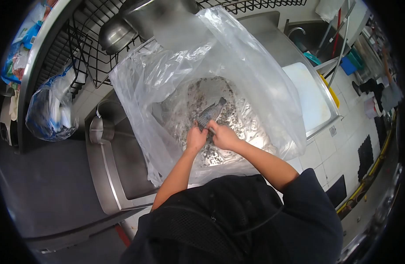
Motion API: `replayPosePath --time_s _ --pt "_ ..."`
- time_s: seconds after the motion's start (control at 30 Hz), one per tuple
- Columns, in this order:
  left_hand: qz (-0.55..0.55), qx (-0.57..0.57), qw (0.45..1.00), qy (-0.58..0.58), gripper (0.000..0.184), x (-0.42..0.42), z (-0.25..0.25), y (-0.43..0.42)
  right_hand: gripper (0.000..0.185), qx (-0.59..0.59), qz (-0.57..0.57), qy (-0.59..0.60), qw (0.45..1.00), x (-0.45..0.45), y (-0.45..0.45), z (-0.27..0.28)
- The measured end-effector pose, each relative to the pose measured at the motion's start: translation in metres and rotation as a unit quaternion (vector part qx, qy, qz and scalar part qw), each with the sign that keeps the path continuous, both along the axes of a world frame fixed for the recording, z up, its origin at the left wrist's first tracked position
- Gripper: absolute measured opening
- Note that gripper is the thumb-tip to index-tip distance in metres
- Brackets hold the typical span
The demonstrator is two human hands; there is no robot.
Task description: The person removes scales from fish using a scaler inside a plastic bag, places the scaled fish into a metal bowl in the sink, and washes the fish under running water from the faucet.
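Both of my hands are closed around a grey, scaly fish (210,113), held low over the bottom of a sink lined with a large clear plastic bag (272,83). My left hand (196,138) grips the near end of the fish from the left. From the right, my right hand (225,137) has its fingers curled at the fish's body. The tail points away from me, up and to the right. Dark loose scales (211,157) lie scattered over the wet plastic and metal around it. Whether a tool is between my fingers is hidden.
Left of the bag is a second steel sink basin (130,169). Black wire racks (90,57) with metal bowls (116,35) stand behind. A white cutting board (305,94) lies to the right. Farther right, a person (380,92) stands on the tiled floor.
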State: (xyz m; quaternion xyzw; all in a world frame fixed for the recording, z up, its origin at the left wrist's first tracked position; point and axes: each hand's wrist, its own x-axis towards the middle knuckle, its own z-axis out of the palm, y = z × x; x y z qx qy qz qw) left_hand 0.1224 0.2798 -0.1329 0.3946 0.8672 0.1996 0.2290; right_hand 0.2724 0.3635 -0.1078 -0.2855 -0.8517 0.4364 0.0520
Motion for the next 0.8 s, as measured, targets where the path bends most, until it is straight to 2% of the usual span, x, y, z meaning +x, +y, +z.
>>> replayPosePath --time_s 0.1,0.13,0.23,0.27,0.3,0.37,0.43,0.5,0.57,0.63,0.73,0.8 --pt "-0.014 0.061 0.998 0.013 0.063 -0.003 -0.014 -0.003 0.051 -0.034 -0.043 0.059 0.997 0.005 0.013 -0.021" --pt "0.004 0.056 0.998 -0.005 0.063 -0.002 -0.016 -0.003 0.05 -0.073 -0.117 0.065 0.988 0.004 0.021 -0.029" --pt "0.023 0.06 0.996 -0.057 0.063 -0.008 -0.037 -0.005 0.047 -0.065 -0.124 0.041 0.989 0.005 0.017 -0.044" --pt "0.025 0.067 0.993 -0.092 0.063 -0.012 -0.041 -0.004 0.045 -0.08 -0.086 0.022 0.993 0.006 0.003 -0.023" --pt "0.023 0.064 0.993 -0.092 0.063 -0.014 -0.046 -0.009 0.045 -0.083 -0.089 0.021 0.992 0.008 0.002 -0.024" --pt "0.004 0.155 0.976 -0.153 0.063 -0.015 -0.046 -0.013 0.047 -0.132 -0.075 0.09 0.984 0.011 0.01 -0.034" --pt "0.02 0.13 0.983 -0.126 0.062 -0.014 -0.044 -0.013 0.046 -0.145 -0.085 0.094 0.981 0.007 0.023 -0.041" --pt "0.033 0.109 0.989 -0.099 0.062 -0.007 -0.039 -0.012 0.048 -0.132 -0.176 0.096 0.971 0.0 0.025 -0.041" --pt "0.054 0.099 0.992 -0.061 0.061 0.0 -0.023 -0.003 0.051 -0.135 -0.075 0.036 0.987 -0.004 -0.002 -0.008" --pt "0.042 0.107 0.991 -0.065 0.062 -0.002 -0.026 -0.008 0.049 -0.111 -0.099 0.095 0.984 -0.008 -0.013 -0.031" --pt "0.046 0.093 0.992 -0.072 0.063 0.004 -0.016 -0.007 0.049 -0.126 -0.156 0.121 0.972 -0.01 0.018 -0.055" --pt "0.062 0.074 0.993 -0.074 0.063 0.01 -0.019 -0.009 0.049 -0.119 -0.137 0.069 0.981 -0.008 0.003 -0.031"
